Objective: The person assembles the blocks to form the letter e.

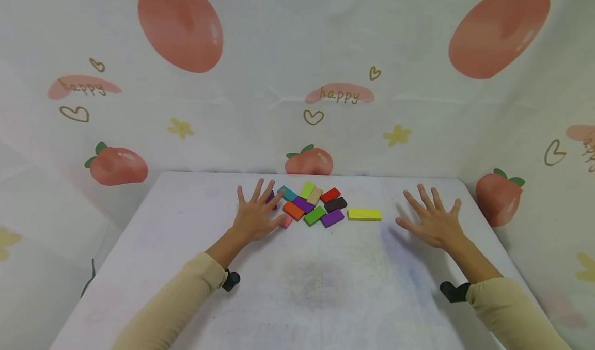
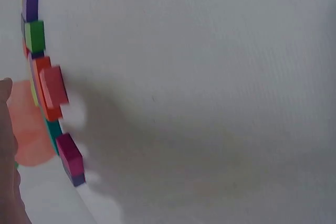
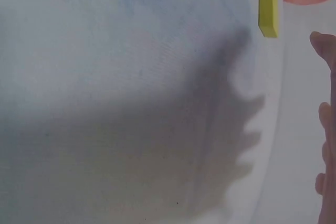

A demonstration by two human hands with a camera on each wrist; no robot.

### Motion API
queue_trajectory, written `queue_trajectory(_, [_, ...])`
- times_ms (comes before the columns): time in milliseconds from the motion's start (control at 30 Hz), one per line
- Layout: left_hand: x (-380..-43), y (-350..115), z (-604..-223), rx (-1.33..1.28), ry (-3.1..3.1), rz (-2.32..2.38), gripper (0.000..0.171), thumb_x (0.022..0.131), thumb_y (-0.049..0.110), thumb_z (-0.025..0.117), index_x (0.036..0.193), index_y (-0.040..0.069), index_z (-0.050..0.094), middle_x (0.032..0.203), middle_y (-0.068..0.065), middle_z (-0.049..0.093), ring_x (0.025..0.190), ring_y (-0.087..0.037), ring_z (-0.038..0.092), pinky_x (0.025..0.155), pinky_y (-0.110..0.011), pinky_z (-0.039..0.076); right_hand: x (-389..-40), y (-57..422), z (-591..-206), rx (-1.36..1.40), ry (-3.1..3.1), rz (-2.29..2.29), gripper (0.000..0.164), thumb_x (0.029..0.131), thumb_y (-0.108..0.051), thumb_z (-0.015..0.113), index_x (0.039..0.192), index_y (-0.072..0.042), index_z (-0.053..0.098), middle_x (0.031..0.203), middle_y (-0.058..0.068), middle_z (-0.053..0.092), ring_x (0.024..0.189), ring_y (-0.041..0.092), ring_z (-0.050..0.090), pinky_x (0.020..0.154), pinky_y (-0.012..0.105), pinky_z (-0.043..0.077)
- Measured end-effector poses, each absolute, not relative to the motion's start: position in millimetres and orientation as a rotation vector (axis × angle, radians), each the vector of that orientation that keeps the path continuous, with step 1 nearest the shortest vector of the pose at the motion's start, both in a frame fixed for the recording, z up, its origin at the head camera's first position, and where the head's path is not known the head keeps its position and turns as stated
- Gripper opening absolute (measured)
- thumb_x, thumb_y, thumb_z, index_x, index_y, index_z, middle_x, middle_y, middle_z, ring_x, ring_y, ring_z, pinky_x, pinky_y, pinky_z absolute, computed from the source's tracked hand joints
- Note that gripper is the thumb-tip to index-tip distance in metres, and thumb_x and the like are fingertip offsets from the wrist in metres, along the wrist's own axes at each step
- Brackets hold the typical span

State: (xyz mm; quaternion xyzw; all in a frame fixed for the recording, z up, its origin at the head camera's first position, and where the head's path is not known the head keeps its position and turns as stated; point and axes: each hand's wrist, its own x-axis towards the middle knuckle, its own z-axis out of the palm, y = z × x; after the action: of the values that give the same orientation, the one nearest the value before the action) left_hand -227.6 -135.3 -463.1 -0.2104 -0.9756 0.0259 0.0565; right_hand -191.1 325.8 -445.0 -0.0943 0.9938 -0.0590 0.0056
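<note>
Fingers spread wide, my left hand (image 1: 254, 218) hovers at the left end of a cluster of coloured blocks and partly covers a pink block (image 1: 286, 221) and a dark purple one. An orange block (image 1: 294, 211), a green block (image 1: 315, 216), a purple block (image 1: 332, 218) and a black block (image 1: 335, 204) lie close together to its right. At the cluster's right side a longer yellow block (image 1: 364, 215) lies flat. My right hand (image 1: 434, 222) is spread too, over the table to the right of the yellow block, holding nothing. In the left wrist view a magenta block (image 2: 70, 153) shows.
The white table (image 1: 321, 308) carries faint stains. Behind it hangs a pale cloth (image 1: 260, 81) printed with peaches. A small dark wrist camera (image 1: 230, 281) sits at the left cuff, another wrist camera (image 1: 453, 291) at the right.
</note>
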Motion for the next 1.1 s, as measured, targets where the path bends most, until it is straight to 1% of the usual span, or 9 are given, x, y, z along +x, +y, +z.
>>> queue_trajectory(167, [-221, -117, -465, -0.733, -2.934, -0.014, 0.072, 0.095, 0.065, 0.043, 0.156, 0.028, 0.034, 0.165, -0.007, 0.019, 0.152, -0.035, 0.008, 0.108, -0.078, 0.002, -190, 319, -448, -0.356, 3.107, -0.18, 0.086, 0.093, -0.069, 0.045, 0.159, -0.019, 0.021, 0.164, 0.023, 0.01, 0.146, 0.052, 0.008, 0.1, 0.082, -0.011])
queue_trajectory(333, [-214, -97, -466, -0.83, -2.912, -0.077, 0.071, 0.095, 0.063, 0.046, 0.155, 0.026, 0.038, 0.164, -0.007, 0.023, 0.152, -0.035, 0.012, 0.108, -0.078, 0.004, -188, 311, -451, -0.435, 3.085, -0.187, 0.084, 0.094, -0.067, 0.046, 0.159, -0.019, 0.024, 0.164, 0.021, 0.012, 0.146, 0.05, 0.012, 0.103, 0.081, -0.005])
queue_trajectory(467, [-207, -78, -467, -0.902, -2.93, -0.077, 0.071, 0.096, 0.064, 0.043, 0.156, 0.027, 0.036, 0.165, -0.006, 0.022, 0.152, -0.033, 0.01, 0.108, -0.077, 0.005, -186, 304, -457, -0.516, 3.072, -0.206, 0.081, 0.094, -0.064, 0.048, 0.158, -0.018, 0.027, 0.164, 0.02, 0.016, 0.147, 0.048, 0.017, 0.104, 0.081, 0.002])
queue_trajectory(567, [-202, -65, -469, -0.953, -2.951, -0.062, 0.072, 0.096, 0.066, 0.038, 0.157, 0.028, 0.032, 0.165, -0.003, 0.02, 0.153, -0.031, 0.008, 0.109, -0.076, 0.006, -184, 297, -462, -0.582, 3.057, -0.221, 0.08, 0.094, -0.062, 0.05, 0.157, -0.017, 0.03, 0.163, 0.02, 0.018, 0.146, 0.047, 0.019, 0.105, 0.08, 0.006])
queue_trajectory(733, [-194, -46, -473, -1.045, -2.971, -0.104, 0.073, 0.097, 0.067, 0.036, 0.158, 0.026, 0.031, 0.165, -0.002, 0.022, 0.153, -0.031, 0.01, 0.108, -0.078, 0.008, -184, 287, -467, -0.665, 3.022, -0.268, 0.079, 0.094, -0.061, 0.053, 0.156, -0.016, 0.033, 0.163, 0.017, 0.023, 0.146, 0.043, 0.024, 0.109, 0.075, 0.009])
queue_trajectory(900, [-189, -33, -478, -1.075, -3.058, -0.137, 0.077, 0.096, 0.069, 0.034, 0.159, 0.026, 0.023, 0.165, 0.0, 0.019, 0.153, -0.029, 0.007, 0.11, -0.075, 0.002, -184, 280, -468, -0.724, 2.989, -0.306, 0.077, 0.093, -0.056, 0.056, 0.154, -0.013, 0.037, 0.161, 0.014, 0.028, 0.146, 0.04, 0.027, 0.111, 0.073, 0.011])
queue_trajectory(1100, [-188, -29, -481, -1.069, -3.106, -0.069, 0.079, 0.095, 0.07, 0.033, 0.16, 0.025, 0.022, 0.165, 0.003, 0.019, 0.153, -0.024, 0.008, 0.112, -0.072, 0.0, -184, 277, -469, -0.791, 2.963, -0.281, 0.077, 0.092, -0.053, 0.059, 0.152, -0.009, 0.041, 0.158, 0.015, 0.034, 0.144, 0.04, 0.032, 0.111, 0.07, 0.019])
